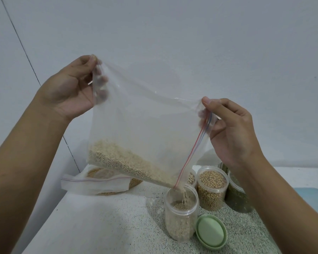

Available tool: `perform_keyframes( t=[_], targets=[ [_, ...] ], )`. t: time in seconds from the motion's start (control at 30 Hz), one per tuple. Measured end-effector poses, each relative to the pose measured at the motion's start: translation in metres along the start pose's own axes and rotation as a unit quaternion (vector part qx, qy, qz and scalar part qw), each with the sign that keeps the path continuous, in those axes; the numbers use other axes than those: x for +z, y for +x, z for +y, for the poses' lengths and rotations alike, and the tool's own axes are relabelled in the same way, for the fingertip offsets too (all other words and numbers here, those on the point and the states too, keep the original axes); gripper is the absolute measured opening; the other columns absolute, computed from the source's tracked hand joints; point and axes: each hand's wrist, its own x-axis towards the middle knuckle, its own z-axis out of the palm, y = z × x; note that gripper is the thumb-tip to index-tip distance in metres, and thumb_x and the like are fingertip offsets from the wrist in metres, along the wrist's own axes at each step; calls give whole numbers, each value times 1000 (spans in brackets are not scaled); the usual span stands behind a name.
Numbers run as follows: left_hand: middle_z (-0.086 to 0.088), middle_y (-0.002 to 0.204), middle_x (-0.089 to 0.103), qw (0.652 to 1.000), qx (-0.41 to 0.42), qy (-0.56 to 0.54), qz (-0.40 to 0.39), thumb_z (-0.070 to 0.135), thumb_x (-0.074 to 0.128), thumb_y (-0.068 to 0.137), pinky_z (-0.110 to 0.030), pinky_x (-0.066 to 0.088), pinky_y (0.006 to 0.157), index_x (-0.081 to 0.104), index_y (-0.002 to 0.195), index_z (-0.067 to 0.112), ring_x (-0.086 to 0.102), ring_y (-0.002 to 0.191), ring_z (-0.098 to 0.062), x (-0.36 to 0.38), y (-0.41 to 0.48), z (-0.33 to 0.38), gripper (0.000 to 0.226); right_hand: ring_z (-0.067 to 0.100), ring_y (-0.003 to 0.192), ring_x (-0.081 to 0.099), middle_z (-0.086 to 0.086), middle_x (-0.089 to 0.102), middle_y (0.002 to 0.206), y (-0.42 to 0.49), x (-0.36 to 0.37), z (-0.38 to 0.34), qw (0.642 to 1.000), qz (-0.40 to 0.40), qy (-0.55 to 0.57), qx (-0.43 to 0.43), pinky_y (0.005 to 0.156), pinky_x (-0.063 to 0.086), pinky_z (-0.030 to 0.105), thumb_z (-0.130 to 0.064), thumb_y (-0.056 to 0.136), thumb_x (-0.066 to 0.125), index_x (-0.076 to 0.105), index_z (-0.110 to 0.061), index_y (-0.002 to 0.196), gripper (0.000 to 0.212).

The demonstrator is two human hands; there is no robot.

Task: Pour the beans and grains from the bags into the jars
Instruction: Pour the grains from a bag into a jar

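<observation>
Bag [145, 116] (zip-top) pouring into jar [180, 224].

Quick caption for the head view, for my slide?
Left hand and right hand tilt a bag, pouring grain into a jar beside a green lid.

1. Soft, even, fairly dim light with a cool grey cast; the wall [191, 33] shows no hard shadows.
2. The counter [103, 222] looks washed out toward its left edge, and its speckle is sharper on the right.
3. Tiny glints sit along the top fold of the bag [145, 116].
4. Wide-angle bending slants the wall seam [20, 43] at the left.
5. The falling grain [184, 194] is motion-blurred.
</observation>
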Motion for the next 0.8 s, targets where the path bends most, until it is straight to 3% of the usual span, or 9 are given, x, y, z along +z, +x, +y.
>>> perform_keyframes(
  t=[0.33,0.8],
  targets=[
    [12,79,61,1000,-2,1,16,25,58,100,-26,45,74,64,84,26,65,75,-7,0,-2,1,18,14,67,64,4,63,84,-4,1,1,1000,5,5,11,62,51,23,-9,80,75,60,-6,80,15],
    [12,79,61,1000,9,16,11,26,59,100,-28,45,75,68,78,26,64,75,-8,-1,-3,3,24,14,69,64,6,62,83,-5,2,2,1000,0,8,14,63,51,24,-11,78,76,62,-7,79,15]
  ],
)
